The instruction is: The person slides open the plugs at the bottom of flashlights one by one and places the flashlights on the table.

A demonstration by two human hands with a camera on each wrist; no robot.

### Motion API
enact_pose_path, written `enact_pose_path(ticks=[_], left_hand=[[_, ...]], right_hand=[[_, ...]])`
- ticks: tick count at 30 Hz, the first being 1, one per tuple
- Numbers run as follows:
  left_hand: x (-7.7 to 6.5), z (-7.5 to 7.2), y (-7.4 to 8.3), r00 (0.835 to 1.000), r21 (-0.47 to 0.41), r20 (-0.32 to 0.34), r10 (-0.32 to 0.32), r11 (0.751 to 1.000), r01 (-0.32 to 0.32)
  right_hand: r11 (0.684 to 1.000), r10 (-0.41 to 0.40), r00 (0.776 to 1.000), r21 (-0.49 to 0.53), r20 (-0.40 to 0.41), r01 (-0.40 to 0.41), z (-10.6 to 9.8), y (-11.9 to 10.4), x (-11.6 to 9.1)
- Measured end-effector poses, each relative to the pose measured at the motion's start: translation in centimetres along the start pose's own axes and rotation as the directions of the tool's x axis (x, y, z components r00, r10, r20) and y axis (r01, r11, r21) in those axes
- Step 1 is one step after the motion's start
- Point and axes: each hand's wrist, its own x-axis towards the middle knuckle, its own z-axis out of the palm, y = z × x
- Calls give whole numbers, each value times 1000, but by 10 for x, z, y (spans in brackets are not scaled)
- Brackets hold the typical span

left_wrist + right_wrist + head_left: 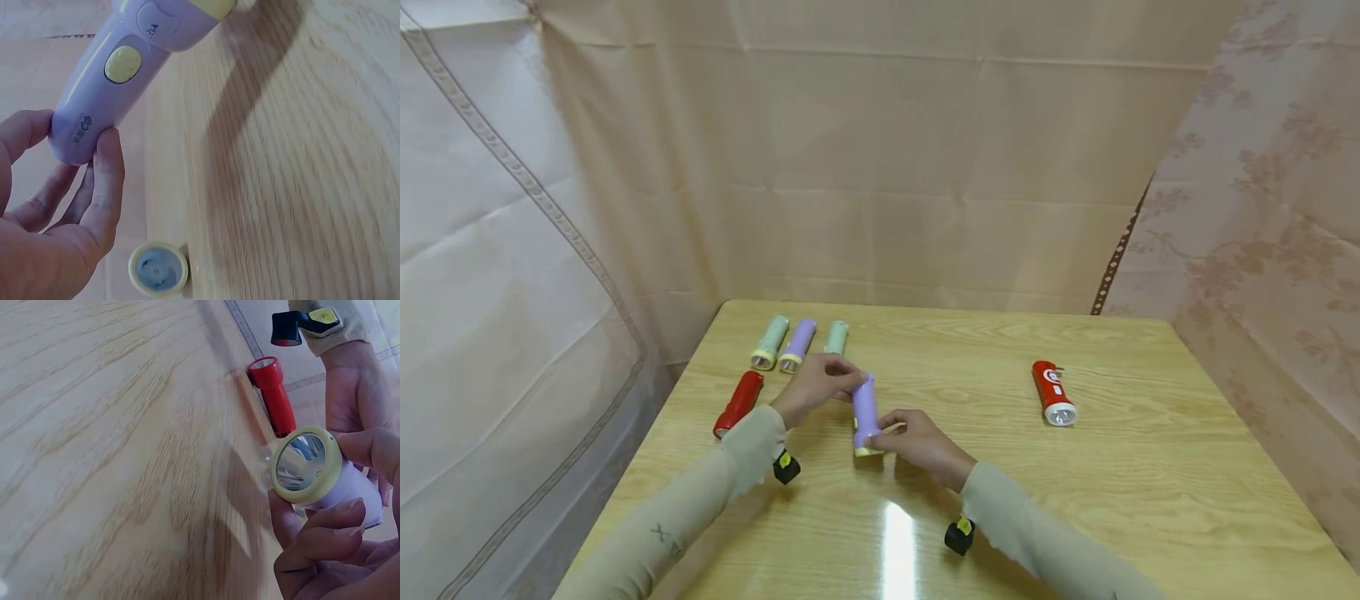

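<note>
Both hands hold one purple flashlight above the table's middle. My left hand pinches its tail end between thumb and fingers. At the head end, my right hand grips around the pale yellow rim, its thumb and fingers on opposite sides. The left wrist view shows the flashlight's yellow oval switch on the purple body. In the right wrist view the clear lens and shiny reflector face the camera. Just beyond the left hand lies a green flashlight, its lower part hidden by that hand.
At the table's back left lie another green flashlight and a second purple flashlight. A red flashlight is left of the left hand. Farther right rests a red and white flashlight. Curtains surround the wooden table.
</note>
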Motion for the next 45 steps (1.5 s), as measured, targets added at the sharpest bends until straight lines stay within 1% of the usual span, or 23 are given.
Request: enact_pose_path(ticks=[9, 15, 21, 26, 29, 35, 41, 45], left_hand=[[4, 13, -2, 1000, 6, 17, 21, 1000, -21], [5, 20, -2, 999, -23, 26, 29, 999, -28], [4, 26, -1, 998, -38, 44, 53, 998, -51], [5, 32, -1, 996, -27, 70, 51, 998, -49], [6, 34, -2, 996, -16, 80, 48, 999, -47], [7, 37, -4, 996, -2, 76, 46, 999, -46], [6, 40, -3, 997, -3, 67, 39, 999, -39], [5, 41, -1, 997, 2, 64, 50, 999, -50]], right_hand=[[1000, 0, 1000, -1, 2, 0, -10, 6, -8], [1000, 3, 1000, -8, -16, -4, -14, 9, -12], [1000, 4, 1000, -9, -15, -4, -20, 12, -17], [999, 19, 999, -27, -26, -20, -26, 16, -23], [999, 24, 999, -34, -25, -25, -27, 17, -25], [999, 23, 1000, -31, -20, -24, -30, 21, -26], [999, 21, 1000, -30, -22, -22, -30, 22, -24], [999, 21, 1000, -35, -23, -22, -31, 22, -24]])
